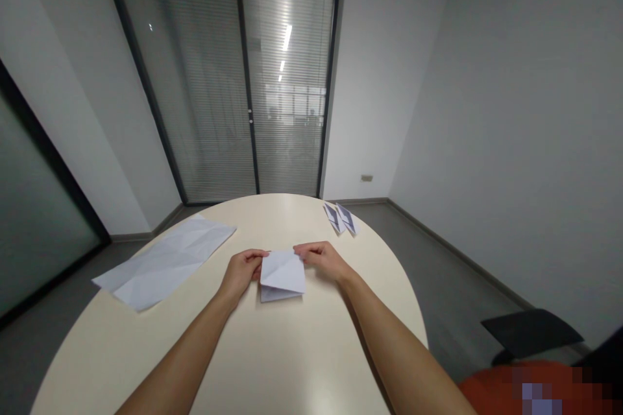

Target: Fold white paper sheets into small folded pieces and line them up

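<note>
A small folded sheet of white paper (283,272) is between my two hands, over the near middle of the round table. Its layers part slightly along the lower edge, and a crease runs across its top face. My left hand (244,270) pinches the paper at its upper left corner. At the upper right corner, my right hand (322,259) grips it with fingers closed, the thumb partly hidden. To the left lies a large creased sheet of paper (170,262), spread out flat. Two folded paper pieces (341,218) rest side by side near the far right edge.
The pale round table (272,363) curves away on both sides. A black chair armrest (533,331) and an orange-red seat (491,386) are at the lower right. Beyond the table stands a glass partition with blinds (287,142).
</note>
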Tool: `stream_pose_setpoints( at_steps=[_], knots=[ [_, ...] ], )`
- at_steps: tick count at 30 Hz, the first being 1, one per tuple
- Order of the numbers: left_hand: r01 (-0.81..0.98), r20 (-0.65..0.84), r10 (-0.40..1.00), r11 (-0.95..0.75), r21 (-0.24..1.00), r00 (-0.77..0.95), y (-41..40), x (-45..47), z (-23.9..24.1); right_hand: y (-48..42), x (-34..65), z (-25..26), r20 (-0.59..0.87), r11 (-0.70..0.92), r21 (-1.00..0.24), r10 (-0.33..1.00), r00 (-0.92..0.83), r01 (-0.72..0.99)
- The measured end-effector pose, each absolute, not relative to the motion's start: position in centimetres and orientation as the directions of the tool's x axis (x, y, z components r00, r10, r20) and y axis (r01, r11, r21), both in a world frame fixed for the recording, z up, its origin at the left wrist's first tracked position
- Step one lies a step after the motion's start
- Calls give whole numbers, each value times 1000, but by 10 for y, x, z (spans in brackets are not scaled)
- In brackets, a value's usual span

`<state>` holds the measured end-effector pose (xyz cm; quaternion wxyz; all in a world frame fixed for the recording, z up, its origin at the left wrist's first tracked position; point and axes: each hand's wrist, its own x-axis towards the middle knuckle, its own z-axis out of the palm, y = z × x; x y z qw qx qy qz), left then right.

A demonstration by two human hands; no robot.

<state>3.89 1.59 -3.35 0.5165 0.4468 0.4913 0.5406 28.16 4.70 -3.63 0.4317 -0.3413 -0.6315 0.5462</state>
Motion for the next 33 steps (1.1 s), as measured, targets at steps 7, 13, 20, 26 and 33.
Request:
stream_pose_setpoints(
  at_steps=[7,13,20,26,33],
  knots=[
    [-87,-74,995,68,994,-69,19,43,-38,53,279,-42,139,137,-990,950,-279,-29],
    [155,53,997,-44,987,-60,12,47,-34,57,281,-46,175,193,-979,961,-213,68],
    [362,171,969,-97,927,-179,15,49,-41,38,270,-28,477,522,-729,851,-219,443],
    [554,281,949,-159,817,-143,19,43,-57,14,249,-21,376,670,-453,742,-555,589],
    [730,474,875,-388,563,100,12,49,-61,15,246,-37,132,595,-393,791,-597,701]
  ],
)
